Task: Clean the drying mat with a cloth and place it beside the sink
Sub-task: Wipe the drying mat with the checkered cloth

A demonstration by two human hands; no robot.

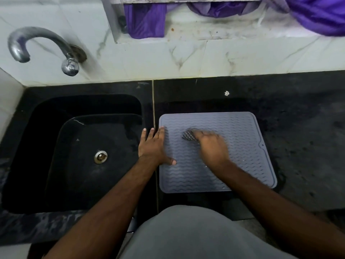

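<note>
From the head view, the grey drying mat (233, 139) lies flat on the dark counter (298, 128), just right of the black sink (56, 146), its left edge running alongside the pale seam in the stone. Its longer side appears to run left to right, parallel to the wall.

The right hand (211, 146) is over the middle of the mat, fingers curled round a small dark patterned cloth (189, 135) that pokes out on the side towards the sink. The hand is blurred, so I take it to be mid-wipe. The cloth lies sink-ward of the knuckles, so the stroke likely runs along the mat's long axis.

The left hand (154, 146) is spread flat, fingers straight, on the strip between the sink and the mat; its thumb and nearest finger press on the mat's left edge, holding nothing. It is the hand nearer the sink and looks to be pinning the mat against sliding.

The counter looks mottled and possibly damp to the right of the mat. Behind the sink, a curved metal tap (37, 45) comes out of the marble-look wall tiles (205, 57); further right along the wall, purple fabric (145, 21) hangs in a recess.
</note>
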